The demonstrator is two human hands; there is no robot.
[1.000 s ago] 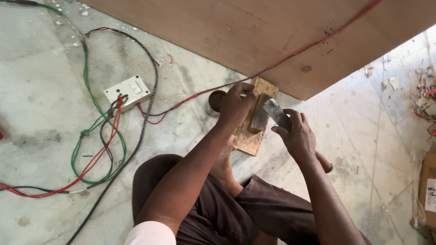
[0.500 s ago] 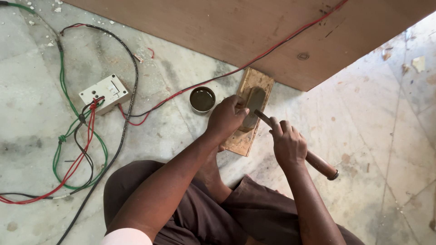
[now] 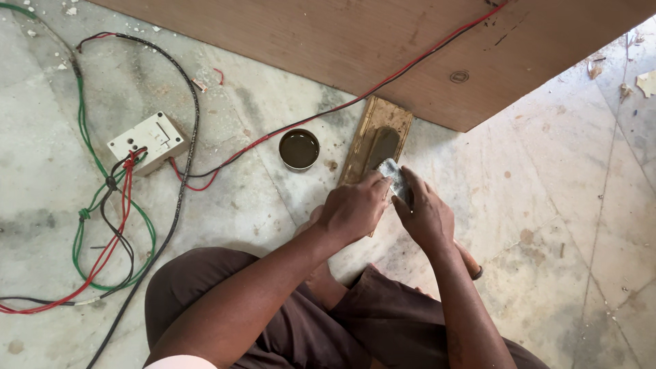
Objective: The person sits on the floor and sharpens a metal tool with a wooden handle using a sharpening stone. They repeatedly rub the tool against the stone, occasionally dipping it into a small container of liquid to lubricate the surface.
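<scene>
While crouched on stone floor (image 3: 560, 225), left hand (image 3: 355, 208) and right hand (image 3: 425, 217) both pinching chisel (image 3: 395, 176) blade flat over whetstone (image 3: 380, 145) beside oil tin (image 3: 298, 148): honing step, apparently; next stroke likely needing steady angle, even pressure.

Round tin (image 3: 298, 149) left of sharpening block (image 3: 376, 141); plywood sheet (image 3: 383, 48) behind both

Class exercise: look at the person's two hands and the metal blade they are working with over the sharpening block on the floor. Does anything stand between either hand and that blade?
Nothing visible does. The right hand grips the blade directly, and the left hand presses its fingers against the blade's end. The small round tin stands apart to the left of the sharpening block, clear of both hands.
</scene>
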